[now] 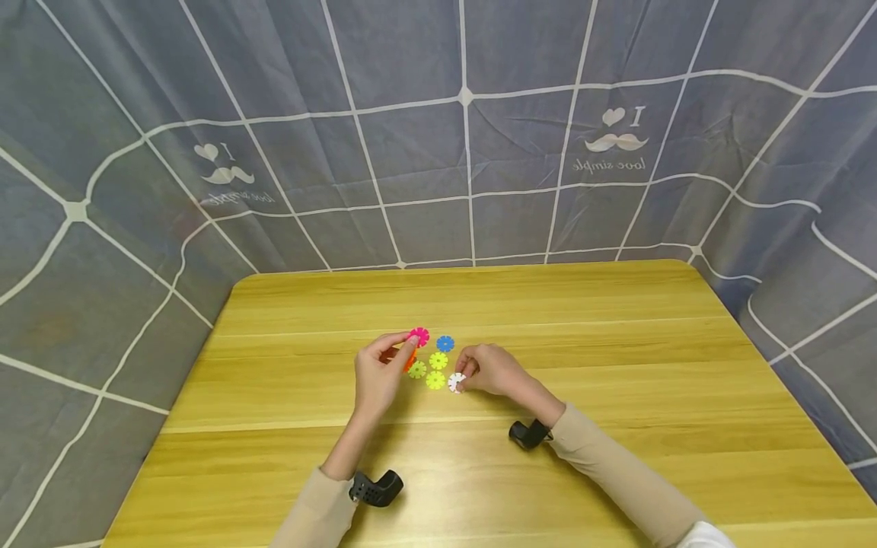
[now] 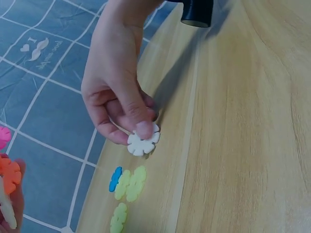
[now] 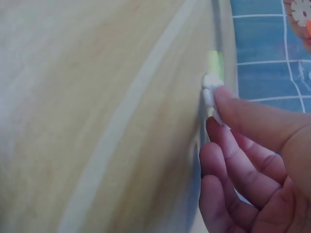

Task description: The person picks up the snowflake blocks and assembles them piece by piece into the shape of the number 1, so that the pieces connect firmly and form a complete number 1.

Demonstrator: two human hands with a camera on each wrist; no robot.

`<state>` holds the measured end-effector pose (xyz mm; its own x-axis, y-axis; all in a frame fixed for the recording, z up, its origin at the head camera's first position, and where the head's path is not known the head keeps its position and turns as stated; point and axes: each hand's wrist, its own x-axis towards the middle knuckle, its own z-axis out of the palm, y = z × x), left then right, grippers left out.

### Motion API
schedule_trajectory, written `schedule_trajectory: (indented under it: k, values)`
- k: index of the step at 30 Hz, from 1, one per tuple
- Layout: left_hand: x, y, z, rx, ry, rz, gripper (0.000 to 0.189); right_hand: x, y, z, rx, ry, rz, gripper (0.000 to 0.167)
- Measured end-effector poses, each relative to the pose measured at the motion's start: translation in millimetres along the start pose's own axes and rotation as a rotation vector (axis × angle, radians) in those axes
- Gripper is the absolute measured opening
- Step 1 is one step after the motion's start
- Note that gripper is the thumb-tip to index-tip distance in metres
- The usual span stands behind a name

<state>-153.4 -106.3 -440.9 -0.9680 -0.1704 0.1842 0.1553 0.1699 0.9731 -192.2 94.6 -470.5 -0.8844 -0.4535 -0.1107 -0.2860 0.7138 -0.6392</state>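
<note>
1. Apparently, part is gathered: the left hand [image 1: 375,377] has its fingers closed around a pink disc [image 1: 421,332], orange disc [image 2: 10,174] and whitish disc [image 2: 8,212]; whether joined, I can't tell.
2. The right hand [image 1: 498,371] pinches a white disc [image 2: 144,144].
3. One blue disc [image 1: 445,343] and three yellow-green discs [image 1: 435,380] remain loose on the surface [image 1: 603,320].
</note>
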Motion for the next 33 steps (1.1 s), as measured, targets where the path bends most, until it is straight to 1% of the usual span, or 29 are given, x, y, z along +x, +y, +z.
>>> schedule_trajectory:
  k: [4,7,11,16,19,22,27,33]
  values:
    - [-7.8,20.2,0.7,0.002,0.001,0.072,0.016,-1.1,1.7,-3.6,0.053,-0.012,-0.014,0.01]
    - [-12.4,33.4,1.3,-0.012,0.006,0.104,0.015,-1.8,2.0,-6.1,0.068,-0.025,-0.023,0.009]
    - [-13.0,34.7,2.3,-0.038,0.028,0.106,0.014,-2.9,2.1,-8.6,0.093,-0.022,-0.014,0.009]
    - [-12.2,31.3,2.0,-0.046,0.058,0.118,0.014,-4.8,0.6,-13.7,0.144,-0.011,-0.021,0.008]
    - [-11.8,29.6,1.5,-0.037,0.051,0.112,0.014,-5.9,-0.3,-17.4,0.174,-0.014,-0.024,0.008]
    - [-11.8,28.8,1.4,-0.033,0.025,0.092,0.014,-6.1,0.3,-20.1,0.206,-0.006,-0.033,0.009]
    - [-11.6,28.4,2.8,-0.042,-0.004,0.072,0.015,-5.2,-2.5,-26.6,0.272,0.059,-0.048,0.012]
    - [-10.3,27.3,5.0,-0.034,-0.035,0.051,0.015,-8.3,-13.3,-37.9,0.325,0.158,-0.022,0.017]
